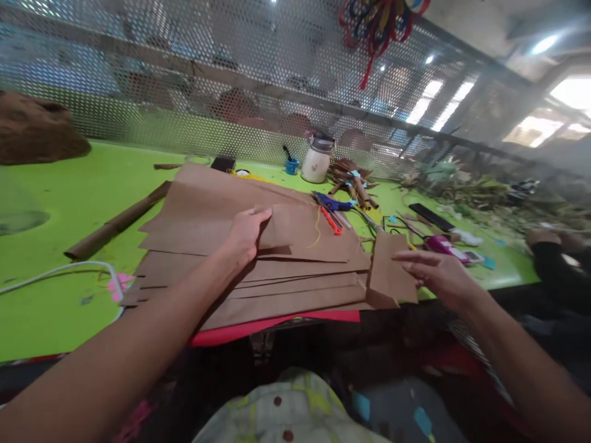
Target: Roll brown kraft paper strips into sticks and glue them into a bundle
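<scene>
My left hand (244,234) is closed on the edge of a small brown paper piece (281,224), thumb on top, above a stack of large brown paper sheets (207,203). To the right, my right hand (438,274) has its fingers stretched out over another small brown paper piece (388,271). Its fingertips touch or nearly touch that piece, which lies by the stack's right edge. A red cutter knife (331,220) and a blue-handled tool (335,203) rest on the stack's far right part.
A brown paper roll (117,224) and a white cable (92,263) lie on the green table (37,307) at left. Behind the stack stand a white jar (317,161) and a small blue pot (291,166). At right are a black phone-like slab (431,216) and another person's sleeve (554,264).
</scene>
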`<action>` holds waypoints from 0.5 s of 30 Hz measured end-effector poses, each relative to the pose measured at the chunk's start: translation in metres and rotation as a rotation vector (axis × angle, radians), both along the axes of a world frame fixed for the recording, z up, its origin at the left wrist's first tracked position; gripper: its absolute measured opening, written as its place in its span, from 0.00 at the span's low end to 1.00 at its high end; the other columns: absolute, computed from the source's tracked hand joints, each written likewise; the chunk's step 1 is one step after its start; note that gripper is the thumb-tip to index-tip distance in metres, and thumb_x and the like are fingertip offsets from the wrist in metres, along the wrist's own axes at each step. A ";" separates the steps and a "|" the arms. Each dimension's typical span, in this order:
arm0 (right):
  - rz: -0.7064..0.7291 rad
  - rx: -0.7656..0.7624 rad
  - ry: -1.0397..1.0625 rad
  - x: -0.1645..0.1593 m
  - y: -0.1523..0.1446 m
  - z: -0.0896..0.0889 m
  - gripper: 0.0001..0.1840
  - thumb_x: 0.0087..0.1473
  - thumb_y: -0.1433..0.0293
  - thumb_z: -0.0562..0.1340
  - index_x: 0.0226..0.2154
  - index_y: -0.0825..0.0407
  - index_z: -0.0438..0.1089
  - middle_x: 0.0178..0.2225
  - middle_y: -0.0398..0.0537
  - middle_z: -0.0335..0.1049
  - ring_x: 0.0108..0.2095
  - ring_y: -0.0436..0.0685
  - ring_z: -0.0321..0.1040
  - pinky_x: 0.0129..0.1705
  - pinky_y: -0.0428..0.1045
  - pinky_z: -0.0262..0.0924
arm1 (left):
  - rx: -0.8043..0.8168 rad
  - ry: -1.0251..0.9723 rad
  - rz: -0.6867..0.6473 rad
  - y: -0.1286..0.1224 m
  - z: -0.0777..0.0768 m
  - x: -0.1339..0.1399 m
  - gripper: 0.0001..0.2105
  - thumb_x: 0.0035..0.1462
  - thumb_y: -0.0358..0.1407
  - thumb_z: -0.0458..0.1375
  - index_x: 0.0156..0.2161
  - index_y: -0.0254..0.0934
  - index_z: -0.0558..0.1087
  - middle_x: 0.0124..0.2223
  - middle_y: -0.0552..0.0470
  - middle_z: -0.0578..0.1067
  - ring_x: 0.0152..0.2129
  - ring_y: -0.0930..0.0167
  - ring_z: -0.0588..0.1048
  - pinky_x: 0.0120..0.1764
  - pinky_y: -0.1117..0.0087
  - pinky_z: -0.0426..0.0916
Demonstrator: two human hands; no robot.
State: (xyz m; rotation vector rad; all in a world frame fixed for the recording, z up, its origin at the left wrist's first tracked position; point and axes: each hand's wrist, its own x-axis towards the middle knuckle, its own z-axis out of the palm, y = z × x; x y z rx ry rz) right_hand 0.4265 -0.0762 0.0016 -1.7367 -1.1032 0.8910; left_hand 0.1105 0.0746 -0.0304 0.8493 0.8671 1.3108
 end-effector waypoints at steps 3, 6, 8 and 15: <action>-0.014 -0.062 0.011 -0.008 -0.018 -0.008 0.18 0.34 0.64 0.67 0.31 0.55 0.73 0.22 0.45 0.66 0.19 0.47 0.59 0.21 0.46 0.57 | 0.000 -0.016 -0.004 0.000 0.001 0.000 0.08 0.39 0.33 0.61 0.30 0.33 0.72 0.27 0.50 0.74 0.24 0.70 0.72 0.29 0.69 0.67; 0.067 -0.126 0.001 -0.017 -0.027 -0.009 0.16 0.35 0.64 0.66 0.30 0.55 0.73 0.20 0.43 0.64 0.17 0.46 0.58 0.20 0.45 0.55 | -0.007 -0.030 0.011 0.002 0.000 -0.001 0.06 0.39 0.32 0.61 0.27 0.34 0.71 0.27 0.50 0.74 0.24 0.71 0.71 0.28 0.70 0.67; 0.075 -0.157 -0.018 -0.019 -0.033 -0.009 0.15 0.35 0.64 0.66 0.29 0.55 0.73 0.18 0.41 0.63 0.15 0.46 0.57 0.19 0.45 0.53 | -0.013 -0.037 0.017 0.003 0.000 -0.001 0.06 0.38 0.32 0.61 0.26 0.34 0.71 0.27 0.51 0.74 0.24 0.71 0.71 0.27 0.70 0.67; 0.040 -0.152 -0.039 -0.025 -0.050 -0.006 0.18 0.37 0.62 0.65 0.31 0.57 0.72 0.18 0.42 0.63 0.15 0.46 0.58 0.18 0.44 0.53 | -0.024 -0.032 -0.013 0.003 0.001 0.000 0.08 0.39 0.31 0.61 0.28 0.32 0.70 0.27 0.50 0.74 0.24 0.71 0.71 0.30 0.67 0.67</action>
